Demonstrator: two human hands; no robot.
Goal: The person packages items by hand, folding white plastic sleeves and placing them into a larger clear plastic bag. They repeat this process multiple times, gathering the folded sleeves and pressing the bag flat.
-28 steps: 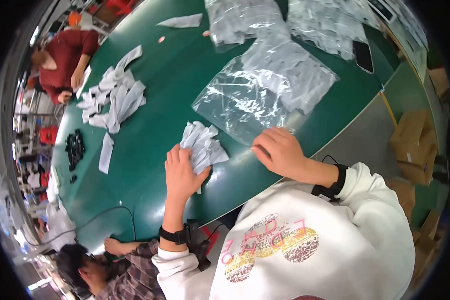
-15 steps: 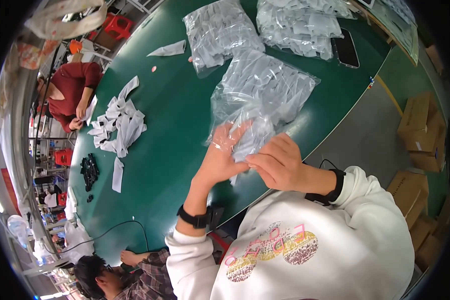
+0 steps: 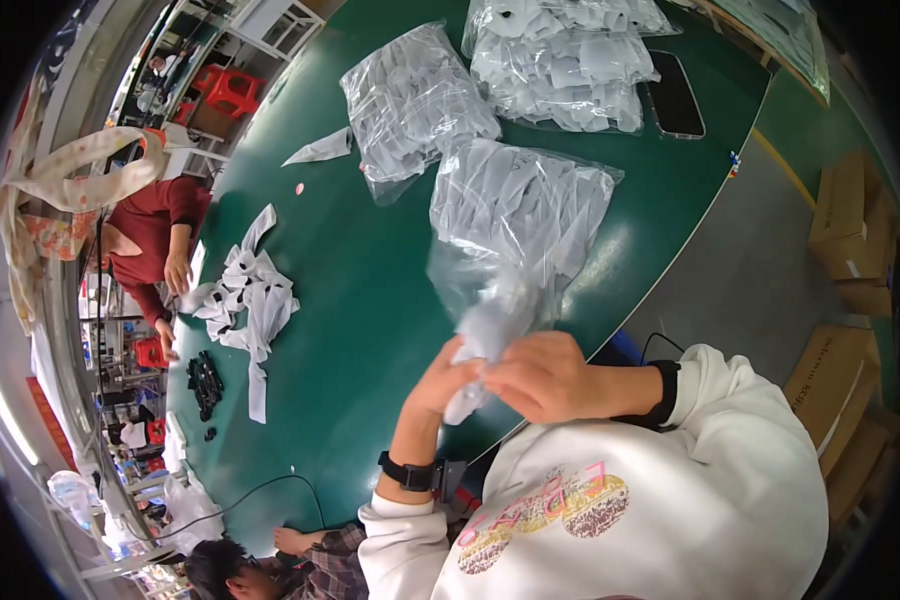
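Observation:
A clear plastic bag packed with pale grey-white flat pieces lies on the green table in front of me. Its mouth end stretches toward my body and is bunched into a narrow neck. My left hand is closed around the gathered plastic, a whitish end of it showing below the fingers. Right beside it, my right hand pinches the same neck, fingertips touching those of the left. Exactly how the fingers of each hand grip is partly hidden.
More filled bags and a phone lie farther back on the green table. Loose whitish pieces and small black parts are at left. Two other people work along the left edge. Cardboard boxes stand right.
My left hand, spread against the plastic before, has closed round the bag's neck. Both hands have drawn nearer my body, and the bag's mouth is twisted narrower. The view has shifted a little.

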